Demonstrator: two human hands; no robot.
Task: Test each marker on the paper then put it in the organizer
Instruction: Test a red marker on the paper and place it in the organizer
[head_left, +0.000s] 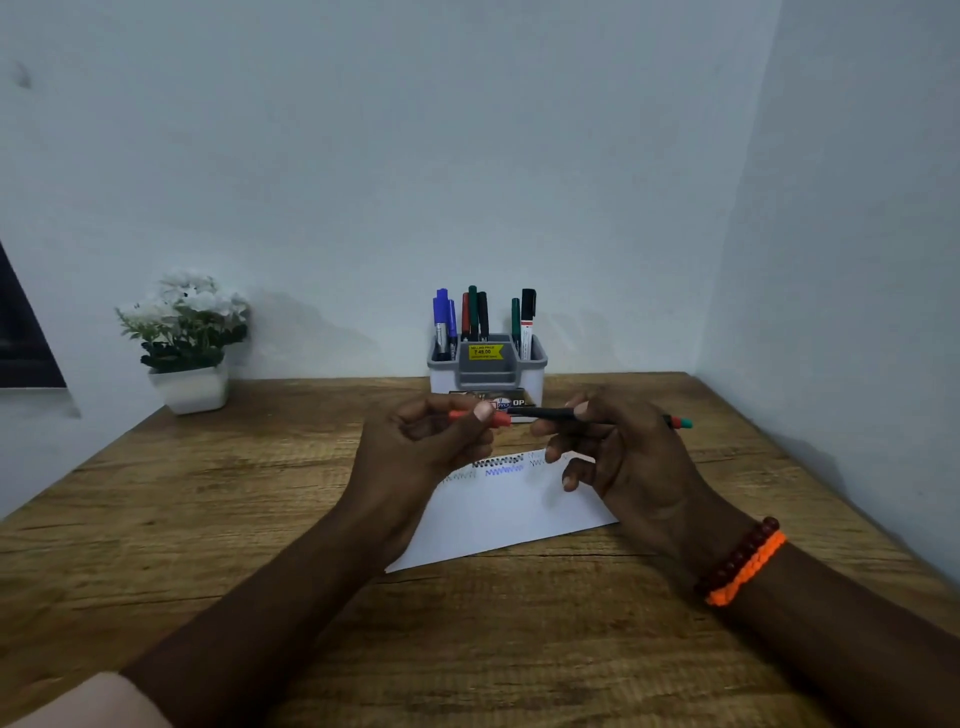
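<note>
I see both hands raised just above the paper (511, 512), which lies flat near the middle of the bench (208, 519), slightly skewed to its edges; the left hand (423, 447) has its fingers curled round a red cap (480, 417), thumb pressed on top; the right hand (631, 457) pinches a black marker (545, 413) between thumb and forefinger, its other fingers loosely spread below; the marker lies roughly level, one end meeting the red cap between the two hands, the other end projecting past the right hand and showing a red band and a teal tip; I cannot tell whether the cap is seated on the marker or just touching it; the paper carries short zigzag test marks along its far edge, black, blue and fainter grey; the organizer (487, 366), grey with a yellow price sticker, stands at the far edge of the bench against the wall, behind the hands; it holds blue markers (442, 322) in its left compartment, red, green and black ones in the middle, green and black-capped ones at the right; a potted white flower plant (187, 338) sits at the far left corner; the right wrist wears a dark bead bracelet (735, 558) and an orange band beside it.
</note>
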